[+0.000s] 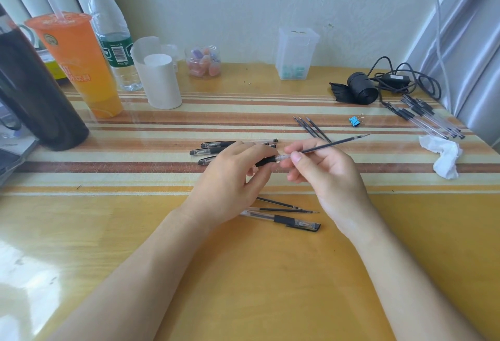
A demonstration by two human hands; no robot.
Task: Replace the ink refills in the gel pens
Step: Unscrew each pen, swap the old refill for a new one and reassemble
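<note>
Refill [332, 143], dark and thin, is held above the surface [243, 273] at centre, its tip pointing up and to the right, its near end meeting the clear end of a barrel [266, 160] (how far it sits inside cannot be told). Right hand [332, 175] pinches the refill between thumb and forefinger just beside that junction; its other fingers are loosely curled beneath. Left hand [230, 178] is curled round the barrel at its black grip. Three spare refills [311, 128] lie side by side just behind the right hand. Capped pens [216, 148] lie in a row behind the left hand, partly hidden by it. Nearer the person, a single pen [286, 221] lies flat with two loose refills [284, 206] just beside it. A bundle [430, 121] of further pens lies at far right, near a blue clip [354, 121] and a crumpled tissue [446, 155]. An orange drink [78, 64] and a bottle [111, 29] stand at back left.
</note>
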